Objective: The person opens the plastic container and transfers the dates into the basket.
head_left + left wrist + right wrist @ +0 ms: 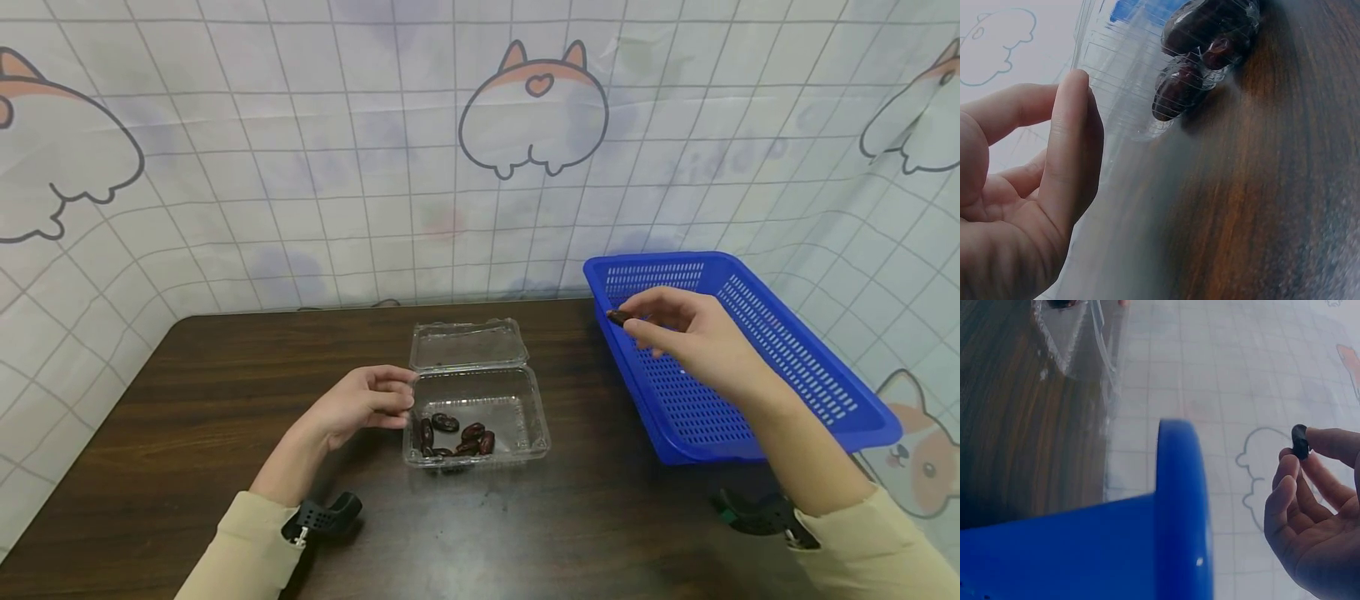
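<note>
My right hand point(686, 329) pinches one dark brown date point(618, 317) between thumb and fingertips, above the blue basket point(817, 358). The right wrist view shows that date point(1300, 441) end-on at the fingertips. My left hand point(367, 404) is at the left side of a clear plastic container point(528, 417), thumb and finger pinching its rim. The container's hinged lid point(468, 346) lies back, away from me. Inside sit several dates point(472, 433), gathered at the near left. The left wrist view shows some dates point(1177, 90) through the clear wall, beside my thumb.
Everything stands on a dark wooden table point(247, 358). A tiled-pattern wall sheet point(360, 167) with cartoon animals hangs close behind the table and along the right. The basket's raised rim point(1182, 512) stands between the container and my right forearm.
</note>
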Motion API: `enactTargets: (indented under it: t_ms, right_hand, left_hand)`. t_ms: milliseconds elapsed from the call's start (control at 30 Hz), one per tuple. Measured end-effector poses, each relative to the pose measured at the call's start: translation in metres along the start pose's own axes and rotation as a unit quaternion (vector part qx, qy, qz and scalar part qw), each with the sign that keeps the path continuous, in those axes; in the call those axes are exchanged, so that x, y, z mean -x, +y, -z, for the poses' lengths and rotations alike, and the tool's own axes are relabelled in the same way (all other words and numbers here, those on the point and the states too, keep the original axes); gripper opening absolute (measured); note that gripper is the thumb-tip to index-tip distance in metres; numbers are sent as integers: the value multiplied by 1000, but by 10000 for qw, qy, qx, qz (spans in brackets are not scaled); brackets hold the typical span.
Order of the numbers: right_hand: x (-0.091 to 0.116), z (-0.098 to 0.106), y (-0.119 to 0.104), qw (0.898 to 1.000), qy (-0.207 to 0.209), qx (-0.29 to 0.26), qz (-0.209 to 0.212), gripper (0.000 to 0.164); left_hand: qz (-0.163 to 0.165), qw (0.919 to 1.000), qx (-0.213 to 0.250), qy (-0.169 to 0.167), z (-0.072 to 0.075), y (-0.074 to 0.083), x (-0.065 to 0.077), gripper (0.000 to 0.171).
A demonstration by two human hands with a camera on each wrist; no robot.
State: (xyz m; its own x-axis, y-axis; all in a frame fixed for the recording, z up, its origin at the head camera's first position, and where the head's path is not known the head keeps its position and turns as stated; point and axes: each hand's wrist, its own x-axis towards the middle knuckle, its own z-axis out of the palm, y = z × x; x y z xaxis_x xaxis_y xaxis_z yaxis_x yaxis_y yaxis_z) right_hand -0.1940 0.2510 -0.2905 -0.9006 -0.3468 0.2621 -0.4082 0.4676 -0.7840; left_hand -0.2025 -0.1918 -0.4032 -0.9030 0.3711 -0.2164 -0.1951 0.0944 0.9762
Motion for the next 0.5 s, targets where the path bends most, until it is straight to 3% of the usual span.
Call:
enactTargets:
  t_ms: [500]
  right_hand:
    - [5, 12, 25, 9989, 205, -327, -264, 27]
  left_hand:
    - [53, 9999, 125, 35, 0, -1, 0, 50]
